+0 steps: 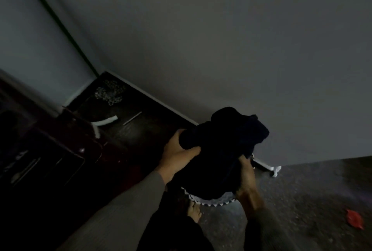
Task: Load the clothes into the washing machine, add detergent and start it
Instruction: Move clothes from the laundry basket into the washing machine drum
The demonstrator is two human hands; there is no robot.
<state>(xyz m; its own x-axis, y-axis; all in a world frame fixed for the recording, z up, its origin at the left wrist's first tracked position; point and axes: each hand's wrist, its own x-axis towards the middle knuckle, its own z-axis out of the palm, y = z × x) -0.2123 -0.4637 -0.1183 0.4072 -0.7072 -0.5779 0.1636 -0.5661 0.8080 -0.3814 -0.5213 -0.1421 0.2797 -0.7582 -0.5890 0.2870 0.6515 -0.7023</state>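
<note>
A bundle of dark clothes (223, 150) is held up in front of me in dim light. My left hand (177, 154) grips its left side, thumb across the cloth. My right hand (246, 178) clutches the lower right of the bundle. Under the clothes, a white basket rim (209, 202) with a zigzag edge peeks out. At the left stands a dark glossy appliance (50, 150); I cannot tell whether it is the washing machine. No detergent is visible.
A grey wall (221, 39) fills the upper view, with a white skirting board along its foot. A pale hose (104, 123), a thin stick (132, 118) and a coil of chain (109, 91) lie on the dark floor. A red scrap (355, 219) lies at the lower right. My bare foot (194, 211) shows below.
</note>
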